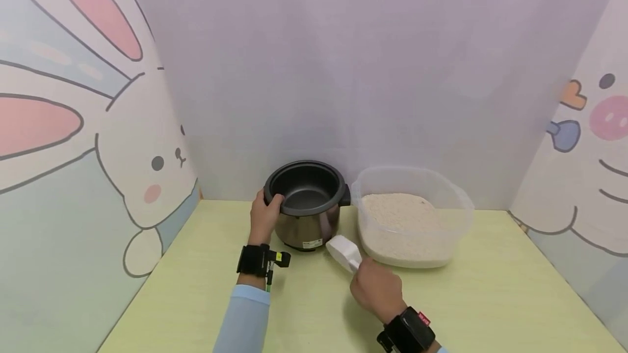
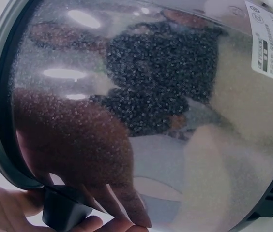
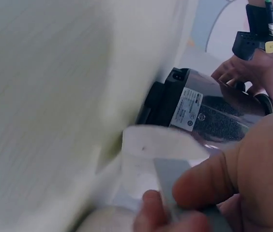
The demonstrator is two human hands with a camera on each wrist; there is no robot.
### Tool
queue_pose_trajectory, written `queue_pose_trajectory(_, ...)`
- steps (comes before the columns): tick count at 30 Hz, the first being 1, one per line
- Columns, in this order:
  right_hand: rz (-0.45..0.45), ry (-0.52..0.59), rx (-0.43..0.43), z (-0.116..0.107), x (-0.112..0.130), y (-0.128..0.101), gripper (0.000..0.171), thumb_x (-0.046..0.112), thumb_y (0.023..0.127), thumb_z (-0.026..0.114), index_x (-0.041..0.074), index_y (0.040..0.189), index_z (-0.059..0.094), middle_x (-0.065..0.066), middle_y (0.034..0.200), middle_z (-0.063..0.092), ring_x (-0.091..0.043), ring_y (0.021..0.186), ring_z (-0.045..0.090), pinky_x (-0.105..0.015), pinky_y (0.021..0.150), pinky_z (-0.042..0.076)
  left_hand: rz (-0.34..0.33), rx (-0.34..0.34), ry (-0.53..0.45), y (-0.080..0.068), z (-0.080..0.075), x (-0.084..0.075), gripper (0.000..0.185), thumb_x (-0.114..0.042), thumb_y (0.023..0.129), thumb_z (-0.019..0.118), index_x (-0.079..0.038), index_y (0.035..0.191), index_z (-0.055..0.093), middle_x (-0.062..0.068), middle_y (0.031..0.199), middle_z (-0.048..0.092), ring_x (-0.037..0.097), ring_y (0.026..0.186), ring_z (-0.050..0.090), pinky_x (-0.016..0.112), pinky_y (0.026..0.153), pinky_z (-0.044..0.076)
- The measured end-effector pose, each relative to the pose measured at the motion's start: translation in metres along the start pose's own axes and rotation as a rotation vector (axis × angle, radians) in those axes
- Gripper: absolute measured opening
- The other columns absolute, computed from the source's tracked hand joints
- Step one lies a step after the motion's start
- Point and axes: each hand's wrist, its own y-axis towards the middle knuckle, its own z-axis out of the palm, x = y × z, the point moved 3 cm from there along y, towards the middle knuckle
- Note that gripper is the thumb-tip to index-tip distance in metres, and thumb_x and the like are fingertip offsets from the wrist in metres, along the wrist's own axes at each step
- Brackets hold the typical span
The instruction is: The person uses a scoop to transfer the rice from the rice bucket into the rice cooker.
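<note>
A rice cooker (image 1: 305, 227) without a lid stands at the back of the table, its dark inside showing no contents. My left hand (image 1: 265, 217) grips it at the left, thumb over the rim and fingers round the small black side handle (image 2: 65, 208). In my right hand (image 1: 379, 289) is a white scoop (image 1: 345, 253), held by its handle in front of the cooker. The right wrist view shows the thumb pressed along the scoop's handle (image 3: 173, 179) and a few specks inside the bowl. Right of the cooker sits a clear plastic tub (image 1: 463, 217) partly filled with pale rice (image 1: 402, 212).
A pale yellow table (image 1: 196, 287) lies under everything. Close behind the cooker and tub hangs a plain light curtain (image 1: 343, 70). Printed cartoon panels stand at the left (image 1: 122, 178) and right (image 1: 579, 189).
</note>
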Motion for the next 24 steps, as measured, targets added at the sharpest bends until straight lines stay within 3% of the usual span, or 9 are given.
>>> queue_pose_trajectory(7,-0.101,-0.090,-0.098,-0.030,0.012,-0.006,0.035,0.029,0.090,0.068,0.009,0.065,0.054,-0.003,0.054,0.044,-0.018,0.043,0.042,-0.036,0.038,0.030,0.005,-0.007,-0.008,0.000,0.001,0.002,0.067,-0.029,0.096,0.059,-0.004,0.155,0.040,0.021,0.151,0.046,0.037,0.129,0.048,0.053,0.106,0.040)
queue_pose_trajectory(15,-0.165,-0.047,-0.109,-0.087,0.030,-0.007,0.041,0.042,0.096,0.067,0.017,0.068,0.053,0.000,0.054,0.044,-0.019,0.044,0.041,-0.035,0.041,0.028,0.045,0.010,-0.006,0.001,0.003,-0.003,0.065,-0.029,0.097,0.058,-0.002,0.154,0.040,0.024,0.147,0.048,0.039,0.128,0.050,0.054,0.105,0.041)
queue_pose_trajectory(24,-0.208,-0.021,-0.326,-0.130,0.022,0.008,0.038,0.034,0.099,0.064,0.012,0.073,0.049,-0.003,0.053,0.042,-0.023,0.042,0.041,-0.037,0.038,0.027,0.034,0.003,0.006,0.001,0.000,0.000,0.065,-0.030,0.098,0.059,-0.003,0.154,0.040,0.023,0.150,0.047,0.039,0.131,0.049,0.054,0.107,0.040)
